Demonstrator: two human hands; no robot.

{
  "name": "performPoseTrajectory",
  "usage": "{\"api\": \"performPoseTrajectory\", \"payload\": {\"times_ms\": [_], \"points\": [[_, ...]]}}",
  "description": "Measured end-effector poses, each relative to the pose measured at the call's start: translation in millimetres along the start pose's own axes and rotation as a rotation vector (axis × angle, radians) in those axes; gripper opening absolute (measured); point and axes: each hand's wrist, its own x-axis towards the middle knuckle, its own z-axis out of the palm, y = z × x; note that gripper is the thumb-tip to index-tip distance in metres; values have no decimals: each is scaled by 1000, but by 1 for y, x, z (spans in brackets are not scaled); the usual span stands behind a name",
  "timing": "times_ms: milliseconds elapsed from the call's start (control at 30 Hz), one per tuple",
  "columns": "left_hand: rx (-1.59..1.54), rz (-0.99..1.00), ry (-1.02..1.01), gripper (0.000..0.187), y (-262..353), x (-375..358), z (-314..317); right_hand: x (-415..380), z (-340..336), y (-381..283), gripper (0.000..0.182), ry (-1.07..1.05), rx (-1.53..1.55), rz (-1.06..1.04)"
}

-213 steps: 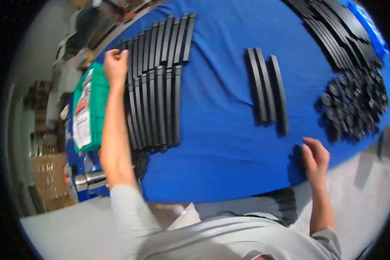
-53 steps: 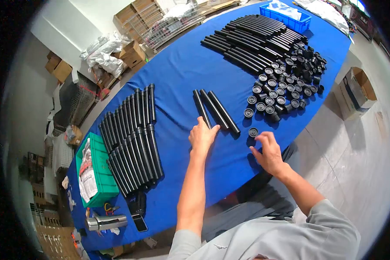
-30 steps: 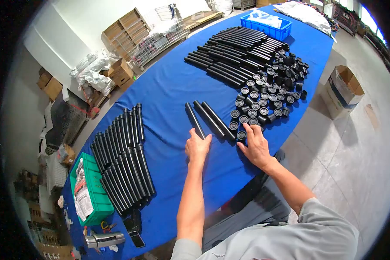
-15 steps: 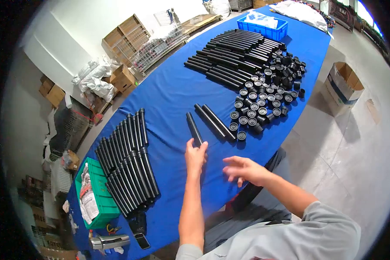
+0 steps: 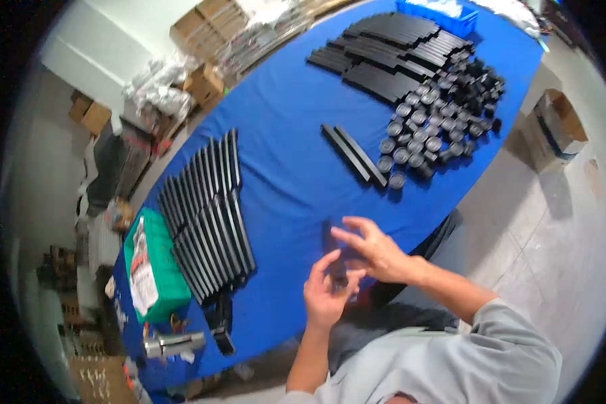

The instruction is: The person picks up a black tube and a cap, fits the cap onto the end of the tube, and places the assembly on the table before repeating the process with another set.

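Near, between half-curled left hand [image 5: 324,297] and loosely spread right hand [image 5: 378,254]: dark blurred piece [image 5: 340,276], partly hidden by fingers; cannot tell whether grasped by either. At near left, on blue-covered counter [image 5: 276,161], green crate [image 5: 170,286] with printed paper [image 5: 143,279], too blurred to read. Beyond, left, rows of black tubes [image 5: 212,219]; farther right, two black tubes [image 5: 354,156] beside piled round caps [image 5: 432,135].
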Motion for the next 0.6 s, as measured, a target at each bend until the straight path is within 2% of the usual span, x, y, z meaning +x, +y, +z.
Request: {"api": "performPoseTrajectory", "payload": {"times_ms": [33,100,167,200,267,300,333,433,600], "points": [[-46,-20,37,52,2,-5,-2,4,2,-4,77,1,-35,-30],[20,66,91,47,20,-7,3,9,6,-8,75,-9,-42,-54],[427,291,83,47,38,-4,-3,13,7,-18,67,-39,13,-114],[633,402,64,48,47,-1,-6,10,15,-22,62,-57,128,-137],[812,486,79,51,63,3,-9,4,30,-27,54,-79,348,-194],[902,521,80,52,66,5,-11,-4,42,-31,40,-177,507,-88],[815,566,86,53,59,10,-11,-11,52,-38,36,-216,579,-52],[532,255,74,51,47,-5,-13,-14,67,-46,28,-361,614,13],[535,97,102,48,40,-19,-20,-22,71,-56,24,-459,694,68]]}}
